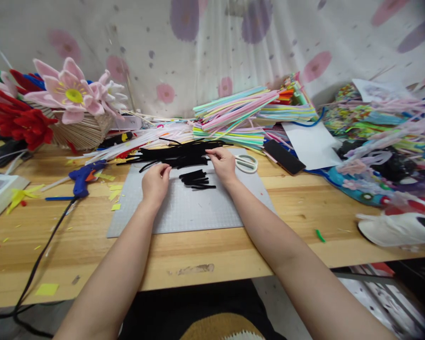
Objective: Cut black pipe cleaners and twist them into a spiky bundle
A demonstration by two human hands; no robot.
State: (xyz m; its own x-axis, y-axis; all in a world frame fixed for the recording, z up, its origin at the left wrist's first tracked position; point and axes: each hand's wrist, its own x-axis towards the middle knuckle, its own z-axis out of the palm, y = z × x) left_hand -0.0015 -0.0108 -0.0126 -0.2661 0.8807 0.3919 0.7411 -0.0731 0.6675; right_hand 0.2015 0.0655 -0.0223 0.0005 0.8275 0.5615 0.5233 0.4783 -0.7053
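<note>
A pile of long black pipe cleaners (152, 154) lies across the back of the grey cutting mat (198, 215). My left hand (156, 185) is closed in a pinch at the near left side of this pile, its fingertips on a black pipe cleaner. Farther right and slightly higher, my right hand (222, 164) also pinches black pipe cleaner at the pile's right part. Which strands each hand grips is hard to separate, black against black. Between my wrists sits a small group of short cut black pieces (194, 178). White-handled scissors (247, 163) rest just right of my right hand.
A blue glue gun (82, 178) with its black cord lies left of the mat, near yellow scraps (115, 194). Pastel pipe cleaners (233, 113) are stacked behind. A dark phone (284, 157) and white paper (310, 144) lie right. Fuzzy flowers (72, 94) stand at back left.
</note>
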